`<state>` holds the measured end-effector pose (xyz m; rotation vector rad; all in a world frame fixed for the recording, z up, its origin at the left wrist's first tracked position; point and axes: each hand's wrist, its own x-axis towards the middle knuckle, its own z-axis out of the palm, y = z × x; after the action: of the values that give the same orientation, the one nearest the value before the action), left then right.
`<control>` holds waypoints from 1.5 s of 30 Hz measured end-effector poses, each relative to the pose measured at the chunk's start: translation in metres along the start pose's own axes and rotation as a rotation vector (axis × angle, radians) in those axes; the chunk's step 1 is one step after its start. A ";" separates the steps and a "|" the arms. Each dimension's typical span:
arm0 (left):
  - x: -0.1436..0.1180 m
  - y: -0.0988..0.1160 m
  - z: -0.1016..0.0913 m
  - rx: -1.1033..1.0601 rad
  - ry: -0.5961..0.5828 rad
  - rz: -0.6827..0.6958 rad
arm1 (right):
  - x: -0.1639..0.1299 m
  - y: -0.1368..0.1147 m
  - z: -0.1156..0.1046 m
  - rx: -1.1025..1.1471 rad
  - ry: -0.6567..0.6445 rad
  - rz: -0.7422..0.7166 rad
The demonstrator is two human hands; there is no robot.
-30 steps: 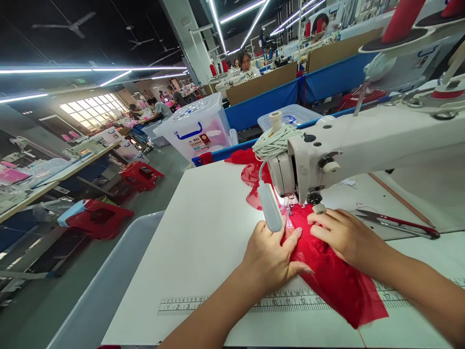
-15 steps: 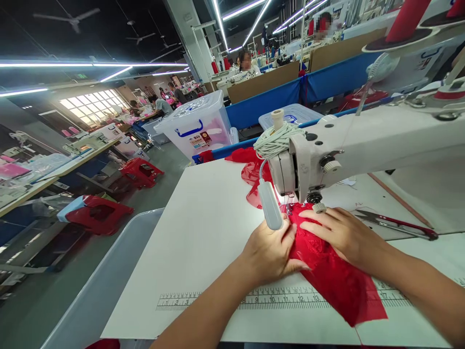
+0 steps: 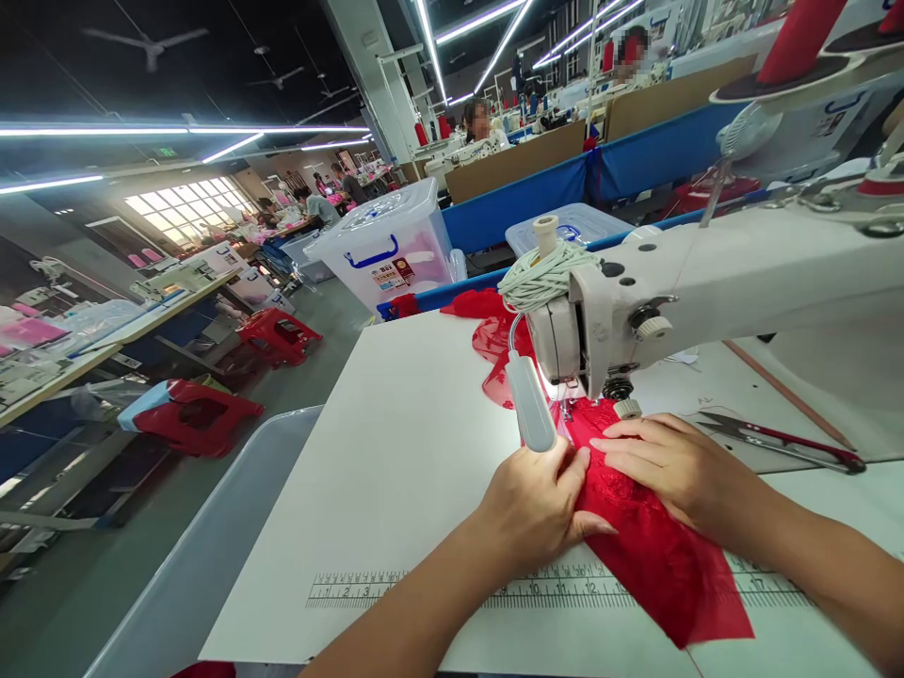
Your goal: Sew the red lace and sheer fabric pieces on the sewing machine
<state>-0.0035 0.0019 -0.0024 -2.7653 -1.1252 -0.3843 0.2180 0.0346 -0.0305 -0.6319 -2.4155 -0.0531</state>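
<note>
A piece of red lace fabric lies flat on the white sewing table, running under the needle of a white sewing machine. My left hand presses on the fabric's left edge, fingers bent, just below the machine's small lamp. My right hand lies flat on the fabric to the right of the needle, fingers pointing left. More red fabric lies bunched behind the machine head.
Red-handled scissors lie right of the machine. A printed ruler runs along the table's front. A grey bin stands at the table's left. Clear storage boxes, red stools and other workers at benches fill the hall.
Both hands have slid slightly toward me and together over the fabric. My left fingers have curled closer to the seam; the fabric has shifted a little.
</note>
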 end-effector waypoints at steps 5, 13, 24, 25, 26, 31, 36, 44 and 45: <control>-0.003 0.003 0.001 0.116 0.071 0.001 | -0.001 0.000 0.001 0.004 0.004 0.010; -0.003 0.004 0.001 0.160 0.093 -0.020 | 0.001 0.001 0.001 -0.018 0.017 0.029; -0.003 0.002 0.006 0.185 0.128 -0.052 | 0.007 0.004 0.002 -0.025 0.017 0.024; -0.003 0.001 0.007 0.187 0.129 -0.060 | 0.006 0.005 0.003 -0.031 0.017 0.019; -0.004 0.001 0.008 0.188 0.133 -0.069 | 0.006 0.006 0.004 -0.038 0.019 0.013; -0.005 -0.003 0.012 0.187 0.143 -0.066 | 0.002 0.010 0.007 -0.045 -0.024 0.040; -0.004 -0.005 0.001 0.158 0.125 0.019 | 0.004 0.006 -0.002 -0.080 -0.040 0.012; -0.005 0.002 -0.027 0.193 -0.078 0.181 | 0.006 -0.002 -0.022 0.206 -0.306 0.090; -0.004 0.000 -0.025 0.198 -0.084 0.216 | 0.005 -0.001 -0.025 0.239 -0.358 0.132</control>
<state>-0.0110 -0.0068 0.0204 -2.7098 -0.8179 -0.1252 0.2279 0.0310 -0.0072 -0.7364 -2.6547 0.4321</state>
